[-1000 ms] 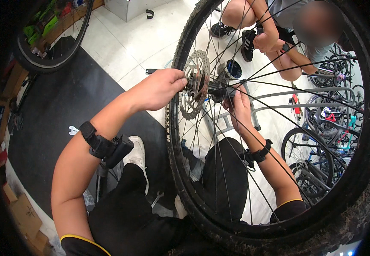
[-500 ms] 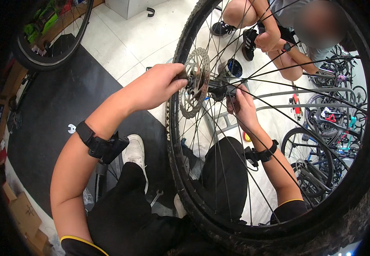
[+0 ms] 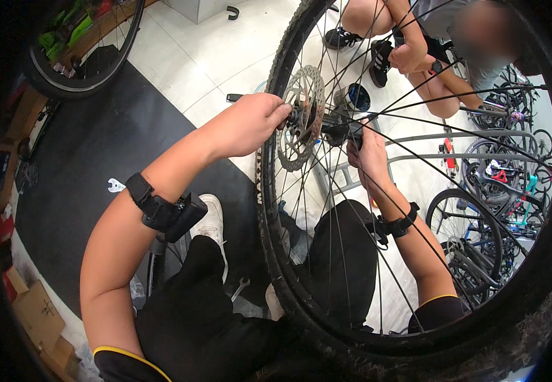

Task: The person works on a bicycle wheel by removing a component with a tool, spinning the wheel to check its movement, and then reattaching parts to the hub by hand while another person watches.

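A large bicycle wheel with a muddy black tyre point(image 3: 511, 331) stands upright in front of me, its thin black spokes crossing the view. A perforated disc brake rotor point(image 3: 316, 105) sits on the left side of the hub point(image 3: 334, 132). With thumb and fingers pinched, my left hand point(image 3: 247, 124) grips the axle end at the rotor's centre; the fingertips are partly hidden. My right hand point(image 3: 371, 156), seen through the spokes, is closed around the hub's other end.
On the dark mat point(image 3: 97, 140) lie an open-ended wrench point(image 3: 241, 290) and a silver tool point(image 3: 115, 185). Another wheel point(image 3: 78, 89) is at upper left. A person point(image 3: 409, 51) crouches beyond the wheel, near a round black container point(image 3: 357, 97). Several bicycles point(image 3: 492, 184) crowd the right.
The wheel and both hands appear shifted slightly right, along with the whole view. My left hand has turned a little at the axle end; my right fingers have closed higher on the hub.
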The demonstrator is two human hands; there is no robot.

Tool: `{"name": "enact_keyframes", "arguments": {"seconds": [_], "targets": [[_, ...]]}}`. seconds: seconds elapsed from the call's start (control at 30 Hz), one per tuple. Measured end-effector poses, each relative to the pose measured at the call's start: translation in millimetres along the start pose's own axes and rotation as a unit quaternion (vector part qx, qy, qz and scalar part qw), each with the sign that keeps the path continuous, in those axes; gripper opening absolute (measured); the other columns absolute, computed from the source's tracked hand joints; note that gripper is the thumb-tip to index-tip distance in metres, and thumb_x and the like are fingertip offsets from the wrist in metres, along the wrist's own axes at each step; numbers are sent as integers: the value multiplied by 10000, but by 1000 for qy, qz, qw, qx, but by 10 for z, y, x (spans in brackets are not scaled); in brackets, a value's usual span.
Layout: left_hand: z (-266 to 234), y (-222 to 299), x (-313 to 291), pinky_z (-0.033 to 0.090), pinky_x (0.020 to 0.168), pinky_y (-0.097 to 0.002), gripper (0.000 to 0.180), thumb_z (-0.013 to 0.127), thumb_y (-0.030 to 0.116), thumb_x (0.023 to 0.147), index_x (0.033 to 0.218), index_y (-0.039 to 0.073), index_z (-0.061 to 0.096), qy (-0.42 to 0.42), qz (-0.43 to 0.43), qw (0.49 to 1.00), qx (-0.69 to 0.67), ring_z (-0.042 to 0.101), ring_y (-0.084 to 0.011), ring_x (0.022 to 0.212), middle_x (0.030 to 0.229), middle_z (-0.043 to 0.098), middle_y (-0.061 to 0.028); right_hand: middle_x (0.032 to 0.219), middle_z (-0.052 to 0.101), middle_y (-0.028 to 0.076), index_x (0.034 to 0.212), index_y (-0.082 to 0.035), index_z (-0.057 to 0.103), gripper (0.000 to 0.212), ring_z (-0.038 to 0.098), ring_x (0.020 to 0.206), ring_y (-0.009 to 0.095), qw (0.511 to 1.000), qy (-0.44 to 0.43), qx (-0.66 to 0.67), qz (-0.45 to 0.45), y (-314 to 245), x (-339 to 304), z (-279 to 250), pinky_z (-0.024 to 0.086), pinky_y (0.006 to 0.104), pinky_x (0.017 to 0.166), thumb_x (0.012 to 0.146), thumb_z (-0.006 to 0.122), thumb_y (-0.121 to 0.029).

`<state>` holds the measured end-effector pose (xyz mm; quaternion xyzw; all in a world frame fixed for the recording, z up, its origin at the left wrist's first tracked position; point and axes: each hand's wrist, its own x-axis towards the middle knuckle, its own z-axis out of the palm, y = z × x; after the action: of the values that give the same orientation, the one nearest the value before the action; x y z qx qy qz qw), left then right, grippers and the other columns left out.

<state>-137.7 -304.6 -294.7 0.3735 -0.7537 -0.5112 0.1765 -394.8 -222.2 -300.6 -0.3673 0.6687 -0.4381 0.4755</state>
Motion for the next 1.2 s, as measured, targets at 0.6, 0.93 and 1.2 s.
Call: {"name": "enact_keyframes", "arguments": {"seconds": [0.6,0.93,1.2], "targets": [[-106,-42,-30,433,647,-342,309,453,225,992,937,-50,583,-43,-4,999,18,487,-180,648,678,526,-90,636,422,-5,816,-70,489,294,365,508,89,995,-99,12,-24,74,61,-115,286,237,461,1020,347,-227],[-162,-48,-91,441,605,-346,263,512,214,968,957,-41,575,-28,31,999,28,501,-183,617,677,538,-89,633,425,2,816,-63,491,282,373,507,94,997,-69,-1,-30,69,37,-57,296,237,458,1001,356,-227],[-139,13,-96,456,603,-356,226,561,176,941,975,-46,583,-1,55,997,49,544,-198,614,678,574,-119,690,434,3,917,-53,498,248,381,564,95,993,-109,29,-36,79,44,-85,317,239,514,1019,367,-238]]}}
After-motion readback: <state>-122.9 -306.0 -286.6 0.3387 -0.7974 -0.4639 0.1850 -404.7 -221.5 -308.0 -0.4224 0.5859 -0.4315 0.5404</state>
